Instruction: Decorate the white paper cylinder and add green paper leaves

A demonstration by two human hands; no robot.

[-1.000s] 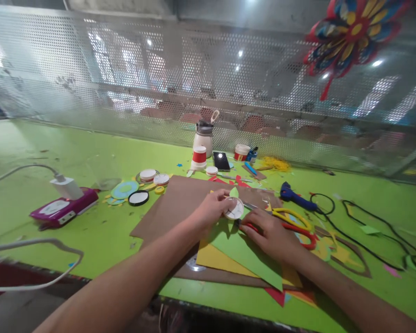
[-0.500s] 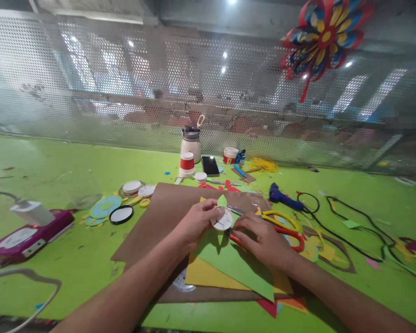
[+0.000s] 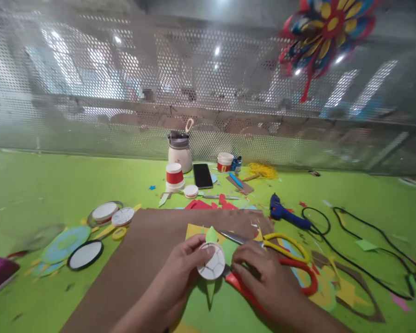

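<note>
My left hand [image 3: 185, 266] pinches a white disc [image 3: 213, 264] with thin dark lines like a football's panels. Pointed green leaf shapes [image 3: 211, 235] stick out above and below the disc. Right beside it, my right hand [image 3: 260, 270] has its fingers curled together, their tips hidden from view. Under that hand runs a red-handled tool [image 3: 241, 289] with a dark tip near the disc. Scissors [image 3: 233, 237] with yellow and red handles lie just beyond and partly behind the right hand. Green paper [image 3: 203, 310] and a brown sheet [image 3: 149, 259] are beneath both hands.
A blue glue gun [image 3: 287, 215] and its black cord lie on the right. Farther back stand a flask [image 3: 179, 155], a red-and-white tub [image 3: 174, 176] and a phone [image 3: 203, 176]. Round pieces, among them a black-rimmed disc [image 3: 85, 255], lie at left.
The view has moved closer and tilted, so things on the table sit lower and look bigger. My left hand still holds the disc; my right hand stays beside it with fingers more curled.
</note>
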